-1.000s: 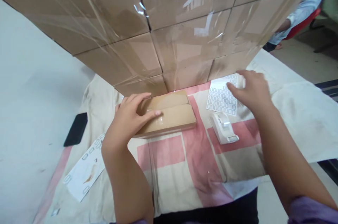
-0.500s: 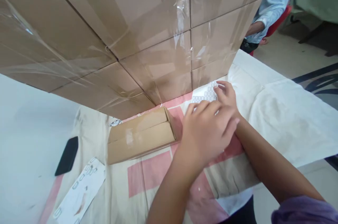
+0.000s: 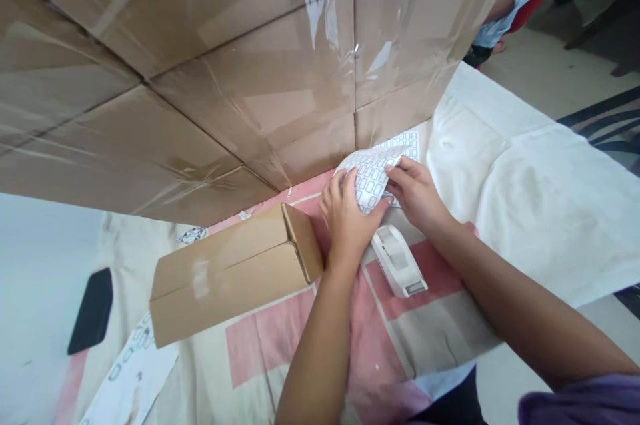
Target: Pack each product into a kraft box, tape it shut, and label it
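Between my two hands is a white sticker sheet (image 3: 371, 175) printed with rows of blue-outlined labels, its near part lifted and curled. My left hand (image 3: 350, 215) holds its left side, fingers behind or on the sheet and thumb toward the near edge. With thumb and fingers, my right hand (image 3: 413, 190) pinches the right edge. Another flat sheet (image 3: 410, 140) with the same pattern shows beneath. Just nearer than the hands lies a white tape dispenser (image 3: 399, 261). To the left, a closed cardboard box (image 3: 235, 271) rests on the patterned cloth.
A tall wall of taped cardboard cartons (image 3: 280, 78) stands behind. A black phone-like slab (image 3: 91, 310) and a partly used label sheet (image 3: 133, 371) lie at left. A white cloth (image 3: 530, 191) covers the right side. Another person's arm (image 3: 503, 6) shows at upper right.
My left hand has moved from over the right forearm to the sheet, uncovering the tape dispenser. The label sheet is now lifted and curled between both hands. The view has shifted slightly.
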`<state>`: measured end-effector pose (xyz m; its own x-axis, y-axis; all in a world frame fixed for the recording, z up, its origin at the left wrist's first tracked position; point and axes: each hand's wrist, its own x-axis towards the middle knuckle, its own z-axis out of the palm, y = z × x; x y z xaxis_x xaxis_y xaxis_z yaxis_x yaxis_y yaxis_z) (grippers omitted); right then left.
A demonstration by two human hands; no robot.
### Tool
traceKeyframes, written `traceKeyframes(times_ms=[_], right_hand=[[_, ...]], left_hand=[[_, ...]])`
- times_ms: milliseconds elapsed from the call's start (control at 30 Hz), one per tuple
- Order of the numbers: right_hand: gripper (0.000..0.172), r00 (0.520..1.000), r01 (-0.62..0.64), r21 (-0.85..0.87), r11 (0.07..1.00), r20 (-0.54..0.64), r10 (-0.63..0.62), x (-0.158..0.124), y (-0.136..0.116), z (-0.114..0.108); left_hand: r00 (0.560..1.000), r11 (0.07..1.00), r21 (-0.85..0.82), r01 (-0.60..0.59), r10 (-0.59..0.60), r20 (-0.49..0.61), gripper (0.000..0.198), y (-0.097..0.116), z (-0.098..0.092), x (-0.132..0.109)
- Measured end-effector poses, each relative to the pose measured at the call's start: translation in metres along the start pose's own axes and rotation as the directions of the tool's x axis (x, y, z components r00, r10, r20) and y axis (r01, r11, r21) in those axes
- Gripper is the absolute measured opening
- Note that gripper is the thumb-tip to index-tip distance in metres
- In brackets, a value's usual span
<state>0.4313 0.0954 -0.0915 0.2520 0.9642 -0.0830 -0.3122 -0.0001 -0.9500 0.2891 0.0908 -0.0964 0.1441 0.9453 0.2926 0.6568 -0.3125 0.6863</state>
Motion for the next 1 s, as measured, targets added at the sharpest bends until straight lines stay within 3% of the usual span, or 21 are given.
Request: traceKeyframes(times_ms=[67,133,233,333,633,767,833,1000], right_hand=[[0.027,0.998,0.038,-0.001,0.999,0.052,-0.038,-0.002,-0.001,-0.002],[0.032,0.988,0.055,-0.062,0.997,0.151,-0.046,-0.004,-0.002,-0.003],[0.032,0.96,0.099,-0.272,0.957,0.281,-0.019,-0.007,0.001,-0.001],[0.032,0.937,0.149,-0.417,0.897,0.349,0.006,-0.008,0.005,0.003],[0.046,0.967,0.003,-0.364,0.931,0.239,0.09,-0.006,0.003,0.004],[0.04,0.977,-0.032,-0.312,0.95,0.192,0.096,-0.007,0.003,0.004],[0.039,0.973,-0.012,-0.338,0.941,0.213,0.089,-0.008,0.003,0.002],[0.037,0.943,0.157,-0.408,0.899,0.332,-0.014,-0.006,0.004,-0.005]], left_hand=[[0.999,1.0,-0.012,0.001,-0.002,-0.044,0.074,-0.006,0.002,0.002],[0.998,0.998,-0.056,-0.032,0.029,-0.054,0.062,-0.012,0.003,0.004],[0.999,0.986,-0.16,-0.053,0.053,-0.002,0.045,-0.019,0.001,0.005],[1.0,0.978,-0.204,-0.029,0.03,0.003,0.041,-0.022,0.0,0.005],[0.997,0.986,-0.152,-0.072,0.067,-0.039,0.018,-0.023,0.002,0.005],[0.991,0.986,-0.116,-0.117,0.109,-0.075,0.035,-0.02,0.002,0.005],[0.989,0.987,-0.086,-0.134,0.127,-0.082,0.046,-0.018,0.002,0.005],[0.989,0.984,-0.1,-0.149,0.147,-0.031,0.037,-0.021,0.002,0.004]])
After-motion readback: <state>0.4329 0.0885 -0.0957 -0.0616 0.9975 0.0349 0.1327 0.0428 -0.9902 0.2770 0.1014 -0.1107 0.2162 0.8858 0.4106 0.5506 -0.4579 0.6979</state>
